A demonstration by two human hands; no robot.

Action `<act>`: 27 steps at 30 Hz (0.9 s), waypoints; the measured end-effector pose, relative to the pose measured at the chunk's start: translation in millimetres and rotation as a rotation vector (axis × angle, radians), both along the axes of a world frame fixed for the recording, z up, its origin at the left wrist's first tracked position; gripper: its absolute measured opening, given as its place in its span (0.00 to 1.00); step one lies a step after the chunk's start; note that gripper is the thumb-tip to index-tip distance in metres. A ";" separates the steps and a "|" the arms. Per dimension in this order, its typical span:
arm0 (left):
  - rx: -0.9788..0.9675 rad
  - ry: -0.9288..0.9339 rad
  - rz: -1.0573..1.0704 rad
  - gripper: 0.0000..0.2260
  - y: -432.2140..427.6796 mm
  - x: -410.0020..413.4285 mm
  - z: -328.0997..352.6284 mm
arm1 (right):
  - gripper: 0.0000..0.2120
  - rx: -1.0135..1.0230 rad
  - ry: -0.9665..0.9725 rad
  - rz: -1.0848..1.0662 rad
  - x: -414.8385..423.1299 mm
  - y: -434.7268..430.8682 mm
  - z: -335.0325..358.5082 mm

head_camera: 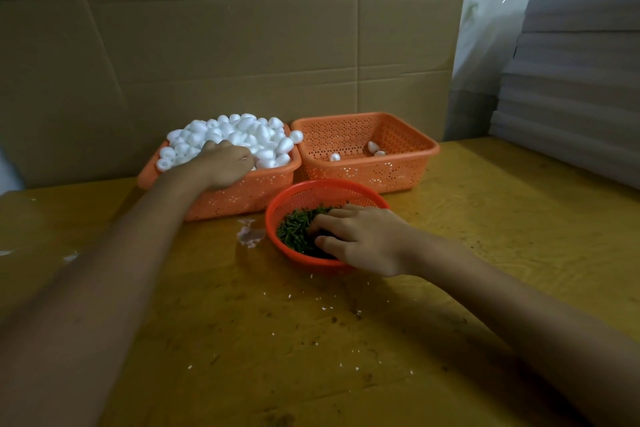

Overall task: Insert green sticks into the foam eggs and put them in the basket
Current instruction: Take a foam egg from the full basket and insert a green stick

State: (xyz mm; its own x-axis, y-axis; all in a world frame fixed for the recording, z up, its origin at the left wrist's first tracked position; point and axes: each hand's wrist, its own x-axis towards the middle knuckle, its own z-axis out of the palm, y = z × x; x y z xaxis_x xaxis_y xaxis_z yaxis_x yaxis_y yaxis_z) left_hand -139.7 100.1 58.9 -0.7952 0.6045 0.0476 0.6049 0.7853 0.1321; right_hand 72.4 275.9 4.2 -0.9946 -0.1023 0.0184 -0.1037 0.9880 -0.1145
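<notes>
An orange basket (242, 194) at the back left is heaped with white foam eggs (249, 135). My left hand (225, 165) lies on that heap with its fingers curled down among the eggs; what they hold is hidden. To the right stands a second orange basket (367, 170) with three eggs (373, 146) on its floor. In front sits a round red bowl (277, 215) of short green sticks (298, 229). My right hand (363, 239) reaches into the bowl, fingertips down in the sticks; whether it pinches one cannot be seen.
The yellow wooden table (311, 340) carries white foam crumbs and a pale stain (251, 234) left of the bowl. Cardboard sheets (242, 45) wall off the back. A stack of grey foam sheets (571, 97) rises at the right.
</notes>
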 end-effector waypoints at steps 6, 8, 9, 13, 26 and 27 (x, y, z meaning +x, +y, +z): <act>0.132 0.014 0.032 0.17 -3.4 5.1 -3.2 | 0.20 0.016 -0.006 -0.006 0.8 -1.8 1.0; 0.128 0.001 0.057 0.16 -4.0 2.9 -3.4 | 0.20 0.024 -0.010 -0.010 1.0 -1.6 0.7; 0.121 0.005 0.066 0.16 -3.6 1.9 -4.0 | 0.20 0.029 -0.011 -0.010 1.1 -1.4 0.9; 0.192 0.066 0.112 0.19 -3.5 -6.0 -13.4 | 0.21 0.043 -0.022 -0.008 1.2 -2.5 1.2; 0.553 0.356 0.036 0.22 -11.2 -12.8 -26.1 | 0.21 0.039 -0.027 -0.004 0.0 -1.2 -0.8; 0.578 0.355 0.027 0.20 -11.5 -14.5 -25.9 | 0.21 0.037 -0.029 -0.003 -0.1 -1.1 -0.8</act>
